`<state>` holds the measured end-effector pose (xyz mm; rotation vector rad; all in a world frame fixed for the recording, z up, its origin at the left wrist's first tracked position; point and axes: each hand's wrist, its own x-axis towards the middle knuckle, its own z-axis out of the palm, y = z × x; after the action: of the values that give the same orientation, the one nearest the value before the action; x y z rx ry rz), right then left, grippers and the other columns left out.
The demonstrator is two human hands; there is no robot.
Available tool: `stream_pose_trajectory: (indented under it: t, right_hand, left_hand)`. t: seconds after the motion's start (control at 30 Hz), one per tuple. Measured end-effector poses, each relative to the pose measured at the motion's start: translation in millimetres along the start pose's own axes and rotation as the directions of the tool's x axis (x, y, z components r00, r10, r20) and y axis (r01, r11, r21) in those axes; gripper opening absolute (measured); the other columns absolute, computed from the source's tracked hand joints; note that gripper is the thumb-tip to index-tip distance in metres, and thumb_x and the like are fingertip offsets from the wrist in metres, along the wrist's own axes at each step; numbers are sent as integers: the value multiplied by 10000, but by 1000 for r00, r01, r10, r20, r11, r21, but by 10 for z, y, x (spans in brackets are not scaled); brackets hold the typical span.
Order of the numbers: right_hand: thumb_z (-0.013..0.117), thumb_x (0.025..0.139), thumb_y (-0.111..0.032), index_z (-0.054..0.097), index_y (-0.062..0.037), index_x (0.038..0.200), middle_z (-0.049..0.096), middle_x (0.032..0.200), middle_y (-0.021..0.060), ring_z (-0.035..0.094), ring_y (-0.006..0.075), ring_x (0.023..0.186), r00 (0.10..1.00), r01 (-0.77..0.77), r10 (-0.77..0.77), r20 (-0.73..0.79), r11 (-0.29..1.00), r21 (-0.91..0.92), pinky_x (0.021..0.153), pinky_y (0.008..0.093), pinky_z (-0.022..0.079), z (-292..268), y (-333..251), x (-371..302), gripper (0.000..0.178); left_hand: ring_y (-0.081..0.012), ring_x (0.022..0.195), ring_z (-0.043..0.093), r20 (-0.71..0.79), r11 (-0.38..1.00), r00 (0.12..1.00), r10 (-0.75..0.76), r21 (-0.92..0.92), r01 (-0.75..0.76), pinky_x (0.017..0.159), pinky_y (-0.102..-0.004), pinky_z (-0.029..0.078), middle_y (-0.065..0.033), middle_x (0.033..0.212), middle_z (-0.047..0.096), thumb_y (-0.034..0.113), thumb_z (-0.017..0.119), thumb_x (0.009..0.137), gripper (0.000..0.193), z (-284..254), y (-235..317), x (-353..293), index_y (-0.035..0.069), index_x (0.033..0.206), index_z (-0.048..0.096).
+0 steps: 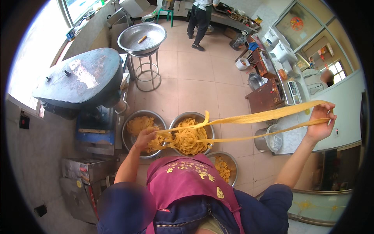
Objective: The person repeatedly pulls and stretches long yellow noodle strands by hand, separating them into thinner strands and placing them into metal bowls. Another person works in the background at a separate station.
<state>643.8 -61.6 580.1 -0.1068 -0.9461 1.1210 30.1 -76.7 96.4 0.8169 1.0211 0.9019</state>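
Note:
A long yellow strip (265, 116), flat like a wide noodle, is stretched across in front of me in two runs. Raised far out to the right, my right hand (322, 123) is closed around its looped end. My left hand (145, 139) grips yellow strips over the left metal basin (125, 137), which holds more of them. Beneath the stretched runs, a middle metal basin (212, 134) carries a tangled heap of strips (189, 141). Closer to my body on the right, a third metal basin (235, 165) has a smaller pile. My left fingertips are partly hidden.
A large grey machine (83, 78) stands at the left, beside a metal basin on a tall stand (145, 48) with a small stick in it. Along the right run a counter (292, 87), wooden cabinets (269, 95) and a bin (264, 139). A person (200, 19) stands at the back.

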Motion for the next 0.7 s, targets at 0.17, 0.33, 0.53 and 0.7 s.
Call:
stream_pose_trajectory:
  t: [0.17,0.33,0.53,0.7]
  right_hand:
    - [575,1029,-196,643,-59,825,618,1315,99,536,258,1169,999,32,-36,-37,994,-109,1152,451,380,-158,-318,76,255]
    - [561,1035,-189,650,-30,849,615,1343,122,540,272,1172,997,48,-58,-58,987,-154,1171,474,362,-430,-643,245,260]
    - [558,1036,-174,686,7,884,611,1369,149,538,285,1194,992,55,-76,-103,980,-191,1168,478,362,-771,-1048,298,269]
    - [533,1048,-182,720,35,949,613,1378,162,535,295,1202,995,27,-47,-83,975,-221,1168,477,363,-983,-1329,250,303]
  left_hand:
    - [-80,755,598,-71,997,995,-76,-14,75,683,-217,470,17,867,640,140,631,1011,182,-327,31,-71,29,1147,680]
    - [-83,745,593,-48,995,996,-78,52,81,666,-229,460,18,855,638,154,637,1010,171,-539,105,-158,35,1126,677]
    - [-83,748,603,-57,997,996,-64,43,66,670,-228,467,19,871,641,143,637,1018,133,-846,82,-258,57,1115,668]
    - [-52,750,533,-10,995,999,-50,82,51,686,-221,397,40,840,627,191,632,1007,159,-875,272,-362,77,1087,708]
